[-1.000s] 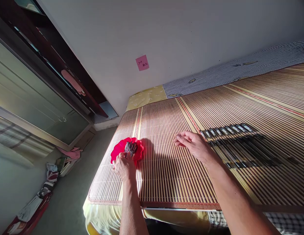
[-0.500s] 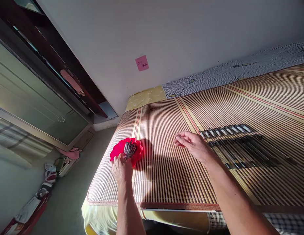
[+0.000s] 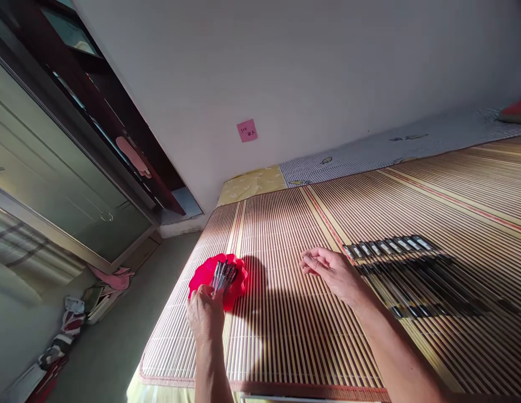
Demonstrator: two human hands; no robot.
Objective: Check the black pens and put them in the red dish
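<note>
A red scalloped dish point(image 3: 200, 273) sits near the left edge of a striped bamboo mat point(image 3: 285, 224). A bunch of dark pens point(image 3: 225, 274) fans out over the dish from my left hand point(image 3: 205, 316), which is closed round their near ends. My right hand point(image 3: 334, 272) rests just above the mat in the middle, fingers loosely curled and apart, holding nothing. Just to its right several dark pens point(image 3: 412, 268) lie side by side in a neat row on the mat.
The mat covers a bed with a yellow and checked sheet point(image 3: 370, 154) against a white wall bearing a pink sticky note point(image 3: 247, 130). A glass-fronted cabinet point(image 3: 54, 184) stands to the left. Clutter point(image 3: 71, 319) lies on the floor below it. A red object point(image 3: 516, 109) shows far right.
My left hand has drawn back slightly toward the mat's near edge with the pens. The view has tilted up. My right hand has hardly moved.
</note>
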